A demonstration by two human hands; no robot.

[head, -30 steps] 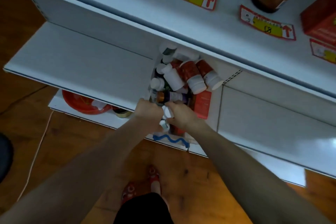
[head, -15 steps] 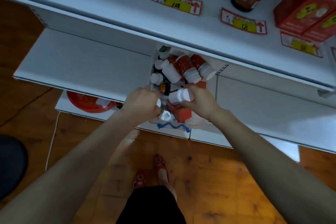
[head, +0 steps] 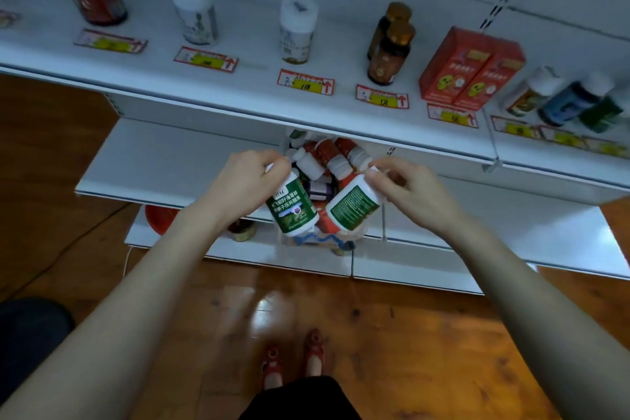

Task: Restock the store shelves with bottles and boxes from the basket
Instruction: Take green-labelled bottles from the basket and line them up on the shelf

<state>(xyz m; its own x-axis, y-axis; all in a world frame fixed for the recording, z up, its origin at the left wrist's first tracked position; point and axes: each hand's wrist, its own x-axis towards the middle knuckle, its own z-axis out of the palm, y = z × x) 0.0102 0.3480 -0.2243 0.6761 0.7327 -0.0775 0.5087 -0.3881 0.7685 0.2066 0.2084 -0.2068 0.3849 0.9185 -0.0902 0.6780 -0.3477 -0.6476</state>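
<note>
I saw the left hand (head: pixel 245 181), fingers curled round the cap end of a green-labelled bottle (head: pixel 293 211), and the right hand (head: pixel 409 191) pinching a second green-labelled bottle (head: pixel 353 206) by its cap; both hung tilted just above the basket (head: pixel 317 241), below the stocked shelf (head: pixel 238 78)

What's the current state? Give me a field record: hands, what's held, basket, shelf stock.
left hand: fingers curled round a green-label bottle at its cap end
right hand: holds a second green-label bottle by its cap end
held pair: both tilted, lower ends close together, above the basket
basket: below the hands, holds more white-capped bottles
upper shelf: standing bottles, two red boxes, price tags along the front
</note>
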